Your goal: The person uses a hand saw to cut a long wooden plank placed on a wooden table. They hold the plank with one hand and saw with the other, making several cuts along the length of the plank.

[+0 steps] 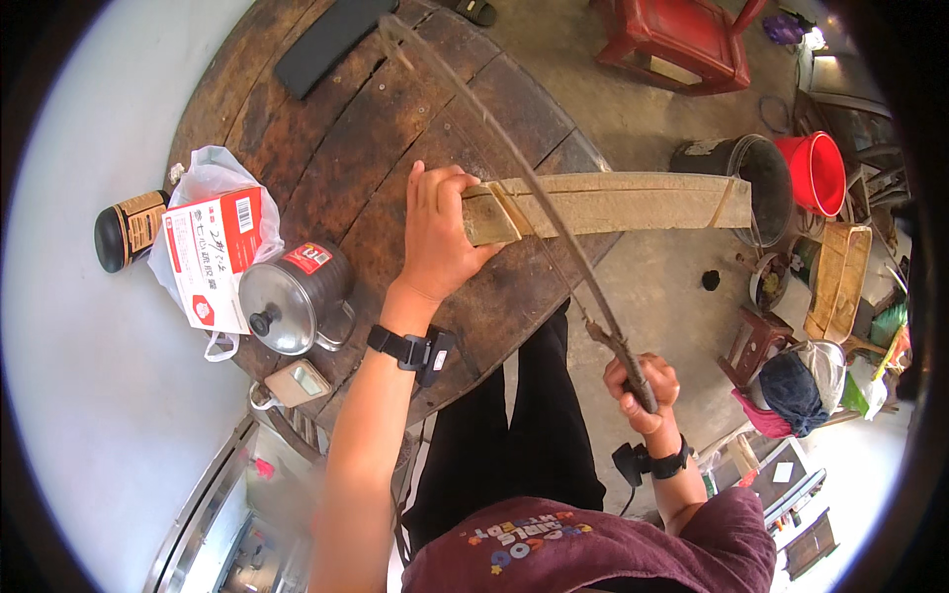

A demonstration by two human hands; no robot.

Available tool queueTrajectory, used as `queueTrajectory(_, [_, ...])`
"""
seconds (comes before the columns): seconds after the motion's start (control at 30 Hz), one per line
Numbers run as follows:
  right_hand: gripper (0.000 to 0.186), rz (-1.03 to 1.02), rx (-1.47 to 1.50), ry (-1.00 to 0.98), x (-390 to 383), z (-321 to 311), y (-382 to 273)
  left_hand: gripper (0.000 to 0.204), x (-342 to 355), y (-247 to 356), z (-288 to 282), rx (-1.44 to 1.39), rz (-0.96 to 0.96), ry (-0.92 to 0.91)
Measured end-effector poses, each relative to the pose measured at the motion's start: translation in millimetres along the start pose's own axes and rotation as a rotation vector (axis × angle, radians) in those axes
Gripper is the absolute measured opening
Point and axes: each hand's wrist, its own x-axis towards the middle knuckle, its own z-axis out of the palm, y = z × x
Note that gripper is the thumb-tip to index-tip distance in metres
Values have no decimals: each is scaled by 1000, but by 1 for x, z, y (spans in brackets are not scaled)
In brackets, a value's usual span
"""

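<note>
L hand [440, 232]: closed on L end of wood strip, thumb nr side, fingers far side; above R part of table.
R hand [645, 392]: closed round nr end of bow tool, off table's R edge, over floor.
Wood strip [638, 203]: L end over table [361, 203], rest sticks out past its R edge; slanting dark line nr L end.
Bow tool [568, 233]: curved stick, slants across above strip; far end blurred, over far part of table. Contact w/ strip: can't tell.
Lidded pot [282, 306]: on table, L side; metal, blk knob.
Box [213, 272]: wht/red, w/ plastic bag [213, 163], table's L side.
Blk slab [331, 44]: table's far end.
Red stool [677, 49]: on floor, beyond table, far R.
Buckets: blk [776, 163] & red [799, 170], R of table.
</note>
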Motion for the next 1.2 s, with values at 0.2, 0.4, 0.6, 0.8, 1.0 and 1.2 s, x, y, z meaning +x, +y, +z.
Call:
queueTrajectory(0.2, [41,-56,51,82,26,1,2,81,0,0,0,12,-7,19])
queueTrajectory(0.4, [42,21,5,161,16,-1,-3,80,1,3,0,-14,-13,43])
queueTrajectory(0.6, [43,13,35,201,12,3,0,80,1,4,1,-18,-24,45])
queueTrajectory(0.8, [46,30,7,195,20,1,-2,81,4,6,-2,12,-23,28])
queueTrajectory(1.0, [46,46,10,212,24,6,-4,88,4,7,-8,-1,-15,-12])
queueTrajectory(1.2, [44,59,55,133,28,14,-16,84,3,5,-10,36,-2,-59])
